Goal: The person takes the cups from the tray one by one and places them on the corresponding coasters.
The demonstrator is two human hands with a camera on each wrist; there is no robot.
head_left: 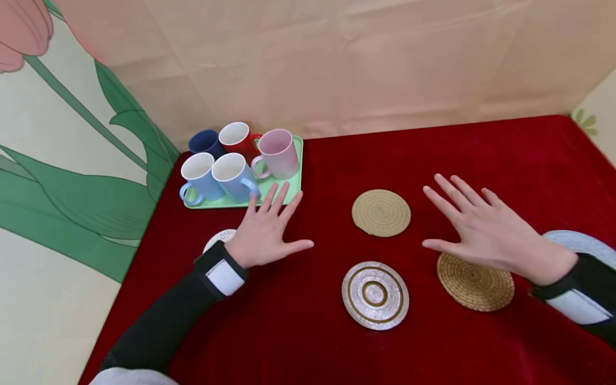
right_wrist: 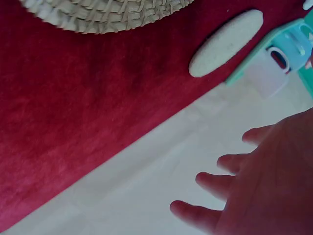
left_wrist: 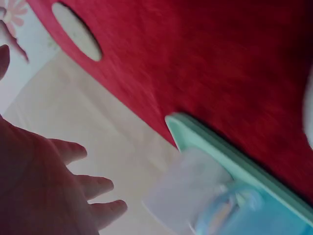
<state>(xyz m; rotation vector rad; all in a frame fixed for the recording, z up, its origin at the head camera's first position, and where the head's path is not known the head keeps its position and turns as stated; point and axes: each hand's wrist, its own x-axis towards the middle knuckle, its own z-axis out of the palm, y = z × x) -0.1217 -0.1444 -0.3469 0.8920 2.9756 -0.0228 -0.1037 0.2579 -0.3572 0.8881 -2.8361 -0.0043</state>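
My left hand (head_left: pixel 262 235) is spread, palm down, with its fingertips overlapping the front edge of a green tray (head_left: pixel 294 187) in the head view. On that tray stand several mugs: a pink one (head_left: pixel 281 155), a red one (head_left: pixel 246 147), a dark blue one (head_left: pixel 205 142) and two light blue ones, one nearer the middle (head_left: pixel 237 179) and one at the left (head_left: pixel 202 176). My right hand (head_left: pixel 486 230), also spread and holding nothing, overlaps a brown woven coaster (head_left: pixel 476 286). A beige coiled coaster (head_left: pixel 381 213) lies between the hands.
A silvery coaster with gold rings (head_left: pixel 375 295) lies at the front middle of the red cloth (head_left: pixel 289 342). A white patterned disc (head_left: pixel 218 238) is partly hidden by my left wrist. A pale blue-grey round mat (head_left: pixel 584 246) shows behind my right wrist. A beige backdrop (head_left: pixel 385 64) rises behind the table.
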